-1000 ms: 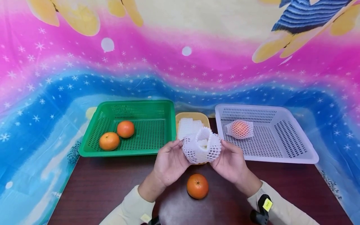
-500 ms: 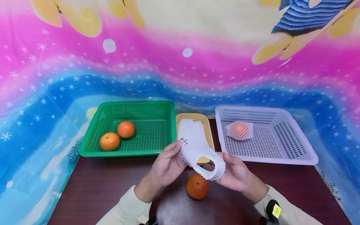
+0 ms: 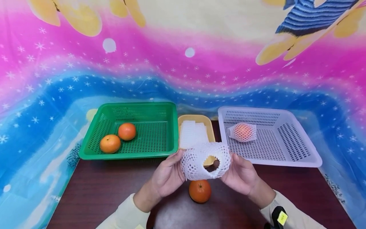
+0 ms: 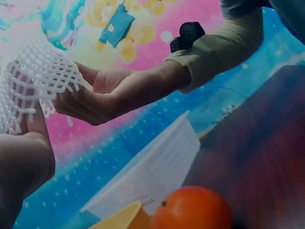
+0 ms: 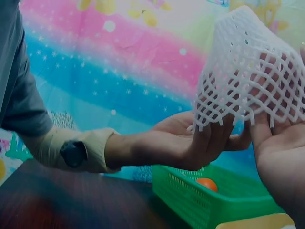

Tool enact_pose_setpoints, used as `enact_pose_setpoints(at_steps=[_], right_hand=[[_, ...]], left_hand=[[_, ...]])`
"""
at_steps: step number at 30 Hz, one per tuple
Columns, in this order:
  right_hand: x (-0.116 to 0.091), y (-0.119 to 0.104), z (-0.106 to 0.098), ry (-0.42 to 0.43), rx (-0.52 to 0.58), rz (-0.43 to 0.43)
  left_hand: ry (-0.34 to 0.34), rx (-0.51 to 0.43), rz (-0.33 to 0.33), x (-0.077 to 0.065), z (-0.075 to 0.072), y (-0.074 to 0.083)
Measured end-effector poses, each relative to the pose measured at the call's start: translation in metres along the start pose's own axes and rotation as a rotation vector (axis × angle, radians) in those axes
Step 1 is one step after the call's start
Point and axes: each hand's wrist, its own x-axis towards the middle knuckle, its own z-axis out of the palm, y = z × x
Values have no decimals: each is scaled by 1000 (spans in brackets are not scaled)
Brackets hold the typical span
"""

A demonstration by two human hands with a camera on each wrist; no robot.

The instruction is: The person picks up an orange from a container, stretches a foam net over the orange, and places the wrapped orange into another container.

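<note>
Foam net (image 3: pixel 195 159), white, one, held open between left grip (image 3: pixel 168 174) and right grip (image 3: pixel 240 174), each clamped on one side; overstretching could tear it.

Bare orange fruits (image 3: pixel 110 144): three. Net-wrapped fruit (image 3: pixel 244 132): one. Held foam net (image 3: pixel 193 164): one. Stacked nets (image 3: pixel 193 133): count unclear. Yellow tray (image 3: pixel 211 129): one. Baskets (image 3: pixel 152 135): two. Hands (image 3: pixel 168 175): two.
</note>
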Motion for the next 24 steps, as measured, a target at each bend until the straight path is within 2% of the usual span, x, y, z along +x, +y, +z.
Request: enact_pose_setpoints(at_steps=[6, 9, 16, 20, 24], right_hand=[[-15, 6, -6, 110, -81, 19], [-23, 10, -11, 165, -116, 33], [-47, 26, -29, 252, -119, 89], [-60, 39, -38, 351, -88, 147], [-66, 47, -42, 483, -62, 215]], left_hand=[[-8, 92, -96, -10, -11, -5], [14, 125, -115, -15, -17, -9], [151, 127, -148, -28, -36, -30], [227, 155, -179, -36, -44, -43], [356, 214, -202, -40, -47, -52]])
